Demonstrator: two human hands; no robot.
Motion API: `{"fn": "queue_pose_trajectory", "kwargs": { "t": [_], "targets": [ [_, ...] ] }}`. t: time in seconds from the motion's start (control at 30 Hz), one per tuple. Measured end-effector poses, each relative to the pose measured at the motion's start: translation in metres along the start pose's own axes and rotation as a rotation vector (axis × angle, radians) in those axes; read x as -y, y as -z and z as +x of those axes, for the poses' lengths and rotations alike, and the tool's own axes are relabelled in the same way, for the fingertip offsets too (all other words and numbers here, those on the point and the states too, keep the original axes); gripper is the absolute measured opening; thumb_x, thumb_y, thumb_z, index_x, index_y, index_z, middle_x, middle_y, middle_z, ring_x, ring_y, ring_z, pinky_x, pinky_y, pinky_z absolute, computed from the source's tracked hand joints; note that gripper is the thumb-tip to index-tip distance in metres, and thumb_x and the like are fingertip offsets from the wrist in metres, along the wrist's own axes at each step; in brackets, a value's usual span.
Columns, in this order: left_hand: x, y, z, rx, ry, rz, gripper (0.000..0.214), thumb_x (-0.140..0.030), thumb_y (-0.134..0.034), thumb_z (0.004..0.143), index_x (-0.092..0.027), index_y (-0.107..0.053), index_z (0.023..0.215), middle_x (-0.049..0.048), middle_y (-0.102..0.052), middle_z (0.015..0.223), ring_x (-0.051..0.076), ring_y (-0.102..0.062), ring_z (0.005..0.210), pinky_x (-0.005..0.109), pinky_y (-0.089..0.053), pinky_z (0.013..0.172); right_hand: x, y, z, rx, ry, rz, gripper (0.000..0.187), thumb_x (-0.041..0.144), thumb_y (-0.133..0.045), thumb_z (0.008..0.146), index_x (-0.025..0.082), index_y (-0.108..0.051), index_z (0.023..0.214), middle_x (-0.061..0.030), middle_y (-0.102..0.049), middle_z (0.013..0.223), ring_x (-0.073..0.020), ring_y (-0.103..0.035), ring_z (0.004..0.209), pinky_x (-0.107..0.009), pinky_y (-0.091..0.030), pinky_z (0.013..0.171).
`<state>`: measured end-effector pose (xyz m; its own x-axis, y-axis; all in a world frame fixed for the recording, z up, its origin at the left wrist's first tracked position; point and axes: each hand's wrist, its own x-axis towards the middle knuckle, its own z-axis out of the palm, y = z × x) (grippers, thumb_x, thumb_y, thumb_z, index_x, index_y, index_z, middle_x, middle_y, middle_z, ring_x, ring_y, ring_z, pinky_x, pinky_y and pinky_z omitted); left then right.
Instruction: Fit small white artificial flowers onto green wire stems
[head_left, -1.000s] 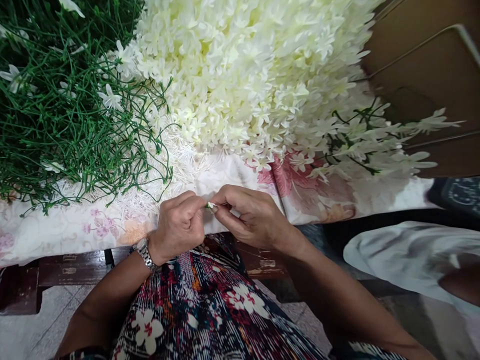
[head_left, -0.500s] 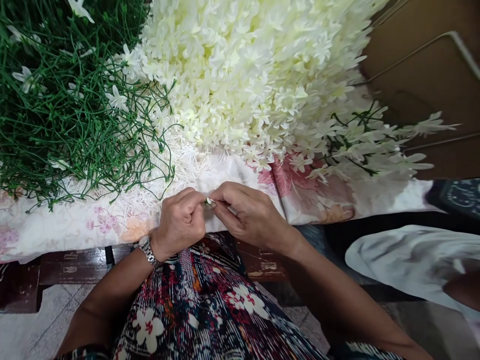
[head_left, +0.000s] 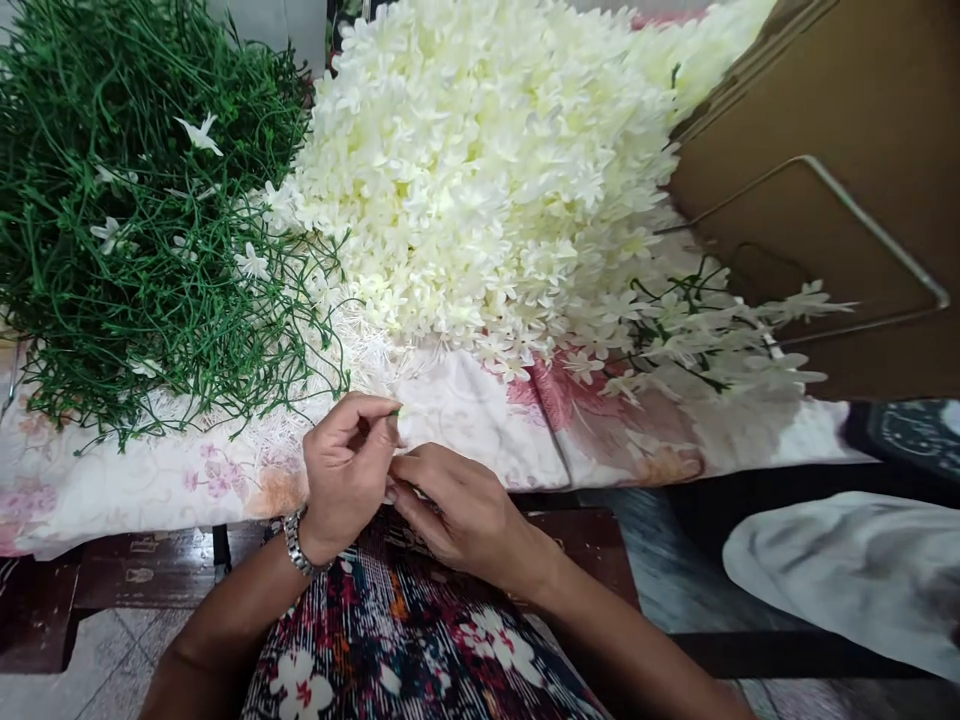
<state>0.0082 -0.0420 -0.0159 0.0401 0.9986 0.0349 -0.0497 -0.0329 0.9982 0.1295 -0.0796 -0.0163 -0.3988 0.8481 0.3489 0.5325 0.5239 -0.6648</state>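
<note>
Thumb and index finger of my left hand point(head_left: 346, 472) are pinched together, with a tiny green stem tip point(head_left: 399, 411) showing at the fingertips. My right hand point(head_left: 461, 515) is closed in a pinch just below and to the right, its fingertips against the left hand. Something small and pale shows at those fingertips, too little to name. Beyond my hands lies a large heap of white artificial flowers point(head_left: 480, 180). To the left is a pile of green artificial stems point(head_left: 165, 280) with a few white blooms among them.
A floral cloth point(head_left: 465, 420) covers the table. Thin white strands point(head_left: 367, 345) lie between the heaps. Flowered green sprigs point(head_left: 697, 335) rest at the right, near a brown cardboard box point(head_left: 840, 90) and a bent metal rod point(head_left: 877, 215). A person's pale clothing point(head_left: 847, 570) is at the lower right.
My view has tipped up, showing more of the heaps' far side. The right hand has dropped below the left fingertips; the small white and green piece between both hands no longer shows whole.
</note>
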Motion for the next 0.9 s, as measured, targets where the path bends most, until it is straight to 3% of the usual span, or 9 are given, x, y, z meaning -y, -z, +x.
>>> {"fn": "queue_pose_trajectory", "kwargs": {
  "t": [0.1, 0.3, 0.43, 0.67, 0.9],
  "targets": [
    [0.005, 0.002, -0.001, -0.002, 0.076, -0.174, 0.007, -0.018, -0.056, 0.074, -0.018, -0.06, 0.08, -0.0027, -0.055, 0.062, 0.006, -0.054, 0.053, 0.018, -0.043, 0.05, -0.004, 0.006, 0.004, -0.071, -0.002, 0.066, 0.02, 0.013, -0.05, 0.074, 0.014, -0.05, 0.094, -0.0053, -0.057, 0.078, -0.0133, -0.052, 0.072, -0.027, -0.046, 0.062],
    [0.003, -0.001, -0.001, 0.016, 0.159, -0.311, 0.007, -0.02, -0.064, 0.067, -0.017, -0.062, 0.073, -0.003, -0.057, 0.057, 0.005, -0.052, 0.049, 0.017, -0.044, 0.049, -0.005, 0.022, 0.017, -0.391, 0.01, 0.003, 0.031, 0.007, -0.055, 0.069, 0.02, -0.049, 0.097, -0.0028, -0.056, 0.077, -0.013, -0.053, 0.07, -0.027, -0.046, 0.059],
    [0.0, -0.003, -0.002, 0.016, 0.188, -0.356, 0.004, -0.017, -0.064, 0.066, -0.016, -0.061, 0.069, -0.0033, -0.057, 0.054, 0.004, -0.05, 0.046, 0.015, -0.042, 0.045, -0.009, 0.016, 0.022, -0.391, 0.068, -0.094, 0.025, 0.006, -0.057, 0.068, 0.019, -0.052, 0.089, -0.0025, -0.055, 0.074, -0.0121, -0.053, 0.068, -0.025, -0.047, 0.057],
    [-0.003, -0.005, -0.002, -0.008, 0.379, -0.505, 0.01, -0.015, -0.063, 0.061, -0.015, -0.054, 0.063, -0.0052, -0.052, 0.045, 0.004, -0.046, 0.038, 0.016, -0.039, 0.039, -0.017, 0.013, 0.019, -0.36, 0.108, -0.133, 0.022, 0.008, -0.054, 0.069, 0.02, -0.051, 0.087, -0.0017, -0.056, 0.072, -0.0121, -0.053, 0.067, -0.026, -0.047, 0.058],
    [-0.007, -0.002, 0.0, 0.031, 0.3, -0.537, 0.009, -0.016, -0.064, 0.063, -0.015, -0.056, 0.066, -0.005, -0.052, 0.047, 0.006, -0.05, 0.041, 0.021, -0.045, 0.046, -0.021, 0.033, 0.012, -0.257, 0.064, 0.029, 0.024, 0.011, -0.054, 0.07, 0.018, -0.053, 0.093, -0.0047, -0.056, 0.081, -0.0137, -0.054, 0.075, -0.028, -0.047, 0.063]
  ]
}}
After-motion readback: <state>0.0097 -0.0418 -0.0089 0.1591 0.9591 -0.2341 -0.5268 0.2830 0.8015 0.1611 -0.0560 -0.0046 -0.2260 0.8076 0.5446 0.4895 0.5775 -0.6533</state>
